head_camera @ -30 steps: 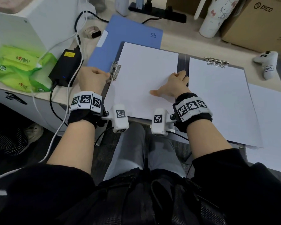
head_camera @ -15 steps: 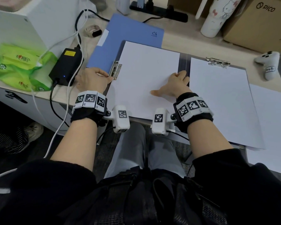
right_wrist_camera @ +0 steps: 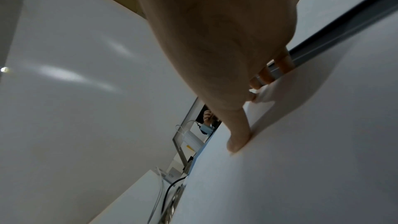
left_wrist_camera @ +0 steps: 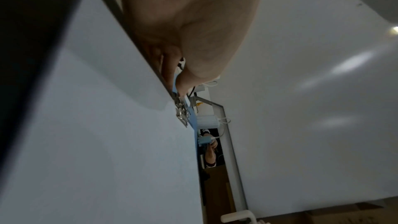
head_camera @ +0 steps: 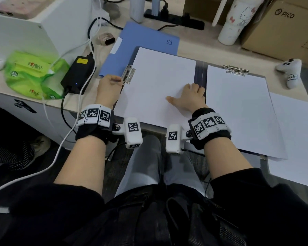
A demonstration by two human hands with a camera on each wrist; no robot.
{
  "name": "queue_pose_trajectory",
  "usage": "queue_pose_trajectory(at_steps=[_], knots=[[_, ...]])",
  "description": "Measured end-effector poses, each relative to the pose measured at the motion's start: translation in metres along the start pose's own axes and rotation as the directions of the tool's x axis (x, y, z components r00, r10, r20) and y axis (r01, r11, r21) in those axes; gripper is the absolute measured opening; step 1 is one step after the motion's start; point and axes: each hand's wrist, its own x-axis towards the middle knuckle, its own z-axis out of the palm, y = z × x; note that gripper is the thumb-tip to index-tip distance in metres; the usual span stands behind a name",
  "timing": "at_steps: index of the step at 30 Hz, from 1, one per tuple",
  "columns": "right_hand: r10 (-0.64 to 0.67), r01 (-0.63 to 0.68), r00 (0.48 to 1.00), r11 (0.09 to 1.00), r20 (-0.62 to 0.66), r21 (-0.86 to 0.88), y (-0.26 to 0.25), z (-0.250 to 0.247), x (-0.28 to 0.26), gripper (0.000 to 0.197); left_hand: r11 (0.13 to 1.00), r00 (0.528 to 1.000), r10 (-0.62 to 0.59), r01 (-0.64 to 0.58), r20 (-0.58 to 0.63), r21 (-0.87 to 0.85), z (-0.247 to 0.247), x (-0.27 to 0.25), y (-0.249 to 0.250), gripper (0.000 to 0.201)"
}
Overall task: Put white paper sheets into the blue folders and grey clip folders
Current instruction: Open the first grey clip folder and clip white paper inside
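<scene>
The white paper sheet (head_camera: 155,82) lies on the left half of the open grey clip folder (head_camera: 200,71), which overlaps a blue folder (head_camera: 142,41). The right hand (head_camera: 188,98) rests spread on the sheet, fingertips at its right edge. The left hand (head_camera: 108,87) seems to pinch the metal clip (head_camera: 129,76) at the folder's left edge.

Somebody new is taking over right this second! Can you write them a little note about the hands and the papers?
Left hand: pinches at the side clip of the open grey clip folder.
Right hand: flat on the left sheet, pressing it down.
Done: right sheet sits under the top clip.
To do: get the left sheet clamped (can't tell if it is yet), then fill the closed blue folder from the loose sheets.
</scene>
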Motion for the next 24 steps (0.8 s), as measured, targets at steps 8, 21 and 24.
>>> queue_pose_trajectory(at_steps=[8,21,24], knots=[[-0.029,0.015,0.978,0.998,0.207,0.066,-0.006,-0.014,-0.030,0.107,0.985,0.984,0.145,-0.134,0.101,-0.110,-0.018,-0.034,0.035,0.037],[-0.343,0.237,0.939,0.601,-0.022,0.763,0.030,-0.051,-0.084,0.073,0.847,0.809,0.404,-0.156,0.426,-0.508,0.014,-0.109,0.093,0.041],[-0.321,0.300,0.934,0.469,-0.155,0.831,0.043,-0.064,-0.094,0.060,0.866,0.707,0.460,-0.224,0.537,-0.446,0.034,-0.122,0.106,0.041]])
